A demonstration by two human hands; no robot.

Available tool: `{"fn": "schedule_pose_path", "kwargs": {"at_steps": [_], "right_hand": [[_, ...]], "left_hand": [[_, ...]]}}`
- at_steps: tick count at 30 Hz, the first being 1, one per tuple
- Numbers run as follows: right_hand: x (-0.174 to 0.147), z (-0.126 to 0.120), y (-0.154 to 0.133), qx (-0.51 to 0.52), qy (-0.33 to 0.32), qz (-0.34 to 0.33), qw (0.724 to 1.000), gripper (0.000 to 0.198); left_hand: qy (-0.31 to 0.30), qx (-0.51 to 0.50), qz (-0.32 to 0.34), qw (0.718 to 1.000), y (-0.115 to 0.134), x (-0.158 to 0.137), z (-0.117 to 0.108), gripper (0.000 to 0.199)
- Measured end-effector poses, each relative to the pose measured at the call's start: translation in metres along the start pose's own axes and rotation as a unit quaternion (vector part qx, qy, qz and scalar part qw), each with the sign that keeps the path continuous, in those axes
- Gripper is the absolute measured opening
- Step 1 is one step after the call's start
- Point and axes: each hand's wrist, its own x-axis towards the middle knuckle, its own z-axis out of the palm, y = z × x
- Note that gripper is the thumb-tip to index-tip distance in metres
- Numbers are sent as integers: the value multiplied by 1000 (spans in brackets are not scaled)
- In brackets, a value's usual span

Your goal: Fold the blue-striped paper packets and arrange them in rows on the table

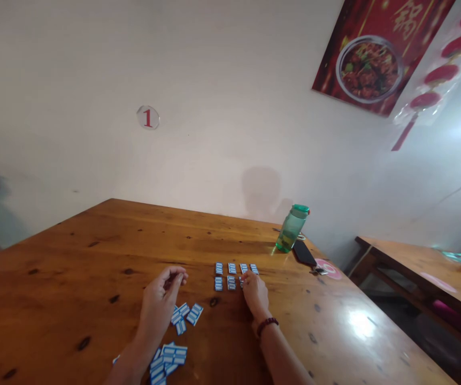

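Small blue-and-white striped cards (pixel 231 268) lie in two short rows on the wooden table (pixel 106 256). My right hand (pixel 255 293), with a dark red bead bracelet (pixel 267 325) at the wrist, is at the right end of the nearer row. Its fingertips are closed on a card that is mostly covered by them. To the left, my left hand (pixel 164 291) is raised over the table with thumb and fingers pinched together; whatever they hold, if anything, cannot be made out. Loose cards (pixel 194 314) lie beside it, and a heap of overlapping cards (pixel 169 359) is nearer to me.
A green translucent bottle (pixel 292 229) stands near the table's far right edge. Beside it are a black phone (pixel 304 252) and a round pink sticker (pixel 329 269). A wall (pixel 198 107) rises behind the table, and a second wooden table (pixel 415 262) stands to the right.
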Motion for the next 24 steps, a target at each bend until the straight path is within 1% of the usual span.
{"fn": "schedule_pose_path", "kwargs": {"at_steps": [11, 16, 21, 24], "right_hand": [[12, -2, 12, 4, -36, -23, 999, 25], [15, -3, 15, -2, -49, -47, 998, 27], [14, -3, 16, -9, -55, -70, 996, 27], [10, -4, 14, -20, -47, -85, 995, 29]], "left_hand": [[-9, 2, 0, 1000, 2, -1, 0, 13], [-17, 4, -4, 1000, 0, 0, 0, 15], [-16, 5, 2, 1000, 0, 0, 0, 14], [-14, 8, -2, 1000, -1, 0, 0, 15]]}}
